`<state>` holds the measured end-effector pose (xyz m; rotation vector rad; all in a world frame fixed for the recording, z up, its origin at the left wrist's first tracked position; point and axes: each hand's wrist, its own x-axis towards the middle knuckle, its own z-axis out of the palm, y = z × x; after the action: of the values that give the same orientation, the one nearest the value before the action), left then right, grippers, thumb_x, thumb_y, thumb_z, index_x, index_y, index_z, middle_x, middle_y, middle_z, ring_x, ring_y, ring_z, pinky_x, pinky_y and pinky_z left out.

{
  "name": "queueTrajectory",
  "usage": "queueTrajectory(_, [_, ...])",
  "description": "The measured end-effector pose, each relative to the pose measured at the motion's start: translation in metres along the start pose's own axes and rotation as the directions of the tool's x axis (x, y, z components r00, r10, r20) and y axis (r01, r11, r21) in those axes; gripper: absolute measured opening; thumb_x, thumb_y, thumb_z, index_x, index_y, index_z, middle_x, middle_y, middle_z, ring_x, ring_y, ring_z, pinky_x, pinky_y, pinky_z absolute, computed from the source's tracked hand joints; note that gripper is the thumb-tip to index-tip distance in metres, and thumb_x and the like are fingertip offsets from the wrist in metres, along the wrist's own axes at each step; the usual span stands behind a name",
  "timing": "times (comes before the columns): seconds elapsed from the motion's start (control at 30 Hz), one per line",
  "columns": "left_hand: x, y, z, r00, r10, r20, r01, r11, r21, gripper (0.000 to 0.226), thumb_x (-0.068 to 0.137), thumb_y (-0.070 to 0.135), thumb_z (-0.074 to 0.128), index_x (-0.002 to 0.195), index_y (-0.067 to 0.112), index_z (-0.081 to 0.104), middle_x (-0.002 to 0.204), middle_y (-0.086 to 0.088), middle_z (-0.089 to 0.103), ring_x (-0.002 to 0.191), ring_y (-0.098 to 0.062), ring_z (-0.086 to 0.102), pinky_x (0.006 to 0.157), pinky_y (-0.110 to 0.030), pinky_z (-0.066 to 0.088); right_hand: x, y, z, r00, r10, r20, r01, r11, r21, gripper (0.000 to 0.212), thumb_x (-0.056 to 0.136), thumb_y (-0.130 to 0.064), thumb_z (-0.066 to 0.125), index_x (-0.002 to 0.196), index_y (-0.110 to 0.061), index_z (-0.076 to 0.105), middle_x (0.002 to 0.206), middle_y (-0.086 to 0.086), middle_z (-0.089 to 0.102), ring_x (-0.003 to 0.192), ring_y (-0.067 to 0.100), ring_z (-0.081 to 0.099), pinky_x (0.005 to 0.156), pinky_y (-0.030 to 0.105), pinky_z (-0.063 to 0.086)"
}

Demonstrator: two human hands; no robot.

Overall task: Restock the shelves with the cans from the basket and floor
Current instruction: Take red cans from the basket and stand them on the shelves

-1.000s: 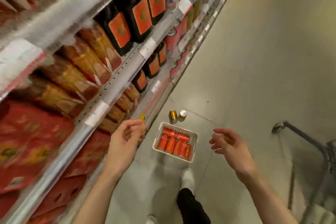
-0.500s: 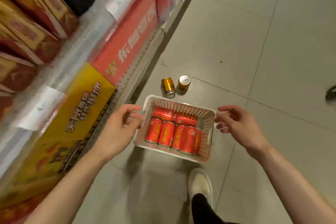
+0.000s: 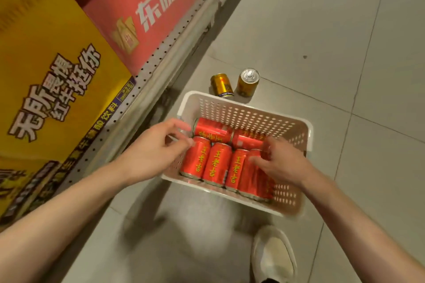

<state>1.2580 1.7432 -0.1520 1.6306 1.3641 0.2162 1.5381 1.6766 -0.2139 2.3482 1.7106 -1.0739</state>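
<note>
Both hands reaching into the basket for the first red cans.

Near: a white shoe [image 3: 272, 257] on the floor tile. The left hand [image 3: 153, 153] hovers at the left rim of the white basket [image 3: 241, 105], fingers loosely curled and holding nothing. The right hand [image 3: 281, 161] is over the right-most of the red cans [image 3: 217, 163]; motion blur means I cannot tell if it grips one yet. Judgement: take an upright can by its sides, one per hand, and lift straight up to avoid toppling neighbours. Two cans lie flat at the back. Beyond the basket, two gold cans [image 3: 247, 82] stand on the floor beside the bottom shelf [image 3: 147, 89] with its yellow carton [image 3: 53, 71] and red carton [image 3: 147, 4]. Half a second ago the hands flanked the basket outside its rim; now both are inside, view lower.
</note>
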Motion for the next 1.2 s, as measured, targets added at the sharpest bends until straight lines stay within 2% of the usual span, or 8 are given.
queueTrajectory(0.1, [0.003, 0.003, 0.012, 0.998, 0.007, 0.070, -0.007, 1.000, 0.001, 0.019, 0.098, 0.027, 0.065, 0.116, 0.029, 0.062, 0.102, 0.002, 0.071, 0.068, 0.005, 0.064, 0.061, -0.009, 0.047, 0.007, 0.002, 0.005, 0.997, 0.063, 0.048, -0.065, 0.997, 0.034, 0.063, 0.088, -0.058, 0.072, 0.131, -0.016, 0.053, 0.131, 0.011, 0.063, 0.113, 0.031, 0.064, 0.095, 0.041, 0.053])
queueTrajectory(0.23, [0.003, 0.003, 0.025, 0.993, -0.020, 0.120, 0.024, 0.999, -0.032, 0.019, 0.098, 0.028, 0.066, 0.117, 0.030, 0.062, 0.105, -0.003, 0.070, 0.088, -0.016, 0.070, 0.076, -0.023, 0.054, 0.011, 0.006, 0.006, 0.987, 0.100, 0.128, -0.123, 0.973, 0.196, 0.072, 0.084, -0.048, 0.081, 0.138, -0.016, 0.045, 0.136, 0.008, 0.064, 0.117, 0.027, 0.065, 0.101, 0.043, 0.053])
queueTrajectory(0.43, [0.006, -0.012, 0.043, 0.986, -0.032, 0.163, 0.045, 0.996, -0.078, 0.027, 0.092, 0.031, 0.075, 0.115, 0.035, 0.062, 0.102, 0.004, 0.071, 0.082, -0.003, 0.066, 0.068, -0.013, 0.049, 0.008, 0.012, -0.001, 0.990, 0.067, 0.125, -0.111, 0.914, 0.390, 0.046, 0.078, -0.043, 0.087, 0.104, -0.024, 0.054, 0.102, -0.005, 0.072, 0.085, 0.011, 0.070, 0.075, 0.036, 0.060])
queueTrajectory(0.7, [0.009, -0.002, 0.057, 0.978, 0.021, 0.208, 0.016, 0.985, -0.172, 0.073, 0.074, 0.037, 0.091, 0.135, 0.040, 0.052, 0.122, 0.022, 0.064, 0.111, 0.008, 0.060, 0.084, -0.007, 0.049, -0.012, -0.019, -0.023, 0.993, -0.092, -0.070, 0.114, 0.669, 0.734, 0.053, 0.069, -0.043, 0.093, 0.094, -0.014, 0.057, 0.098, 0.005, 0.079, 0.086, 0.028, 0.079, 0.081, 0.058, 0.062])
queueTrajectory(0.83, [0.013, 0.002, 0.054, 0.984, 0.049, 0.169, 0.005, 0.952, -0.305, 0.077, 0.072, 0.031, 0.093, 0.136, 0.036, 0.052, 0.117, 0.018, 0.073, 0.105, 0.001, 0.072, 0.088, -0.023, 0.059, -0.016, -0.045, -0.025, 0.987, -0.128, -0.098, 0.155, 0.592, 0.791, 0.053, 0.064, -0.041, 0.094, 0.090, -0.013, 0.057, 0.107, 0.024, 0.073, 0.099, 0.048, 0.071, 0.083, 0.067, 0.057])
queueTrajectory(1.0, [0.014, 0.000, 0.050, 0.994, 0.060, 0.091, -0.038, 0.973, -0.227, 0.062, 0.074, 0.035, 0.091, 0.128, 0.034, 0.060, 0.107, 0.022, 0.075, 0.095, 0.005, 0.072, 0.081, -0.019, 0.060, -0.013, -0.056, -0.023, 0.975, -0.203, -0.086, 0.194, 0.600, 0.776, 0.042, 0.076, -0.023, 0.093, 0.102, -0.013, 0.062, 0.099, 0.002, 0.077, 0.082, 0.018, 0.076, 0.079, 0.040, 0.065])
queueTrajectory(1.13, [0.015, -0.005, 0.046, 0.998, 0.058, -0.005, -0.058, 0.985, -0.161, 0.069, 0.070, 0.042, 0.092, 0.130, 0.034, 0.057, 0.104, 0.021, 0.072, 0.093, 0.016, 0.065, 0.071, -0.002, 0.048, -0.007, -0.043, -0.029, 0.982, -0.181, -0.057, 0.139, 0.481, 0.866, 0.039, 0.085, -0.026, 0.086, 0.118, -0.019, 0.066, 0.122, 0.000, 0.072, 0.101, 0.015, 0.077, 0.083, 0.035, 0.065])
queueTrajectory(1.2, [0.015, -0.007, 0.044, 0.999, 0.042, -0.024, -0.045, 0.986, -0.160, 0.072, 0.070, 0.045, 0.091, 0.132, 0.035, 0.056, 0.106, 0.021, 0.072, 0.094, 0.018, 0.063, 0.072, -0.002, 0.049, -0.005, -0.026, -0.030, 0.983, -0.144, -0.117, 0.183, 0.652, 0.736, 0.034, 0.087, -0.037, 0.082, 0.117, -0.028, 0.067, 0.116, -0.010, 0.073, 0.100, 0.002, 0.074, 0.078, 0.019, 0.060])
